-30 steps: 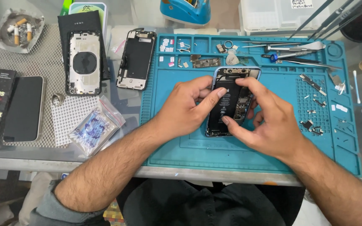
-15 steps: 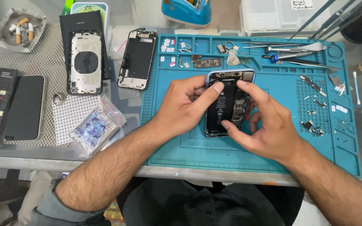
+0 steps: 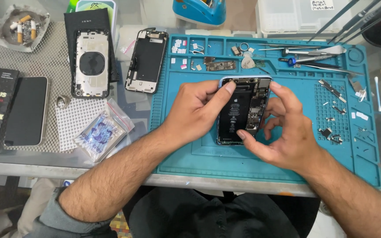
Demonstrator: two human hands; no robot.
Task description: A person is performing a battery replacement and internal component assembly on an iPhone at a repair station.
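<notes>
Head view: your left hand (image 3: 195,110) and right hand (image 3: 285,132) hold the opened phone body with its black battery and bare circuit board (image 3: 242,111), face up over the teal silicone repair mat (image 3: 177,145) on the table. Compared with half a second ago, the phone has tipped slightly and your right fingers have spread; your left grip is clamped on its top-left corner. Right grip: thumb at the lower edge, index finger at the top-right corner. The work appears to remain at handling the body; the metal tweezers (image 3: 318,57) lie well apart.
</notes>
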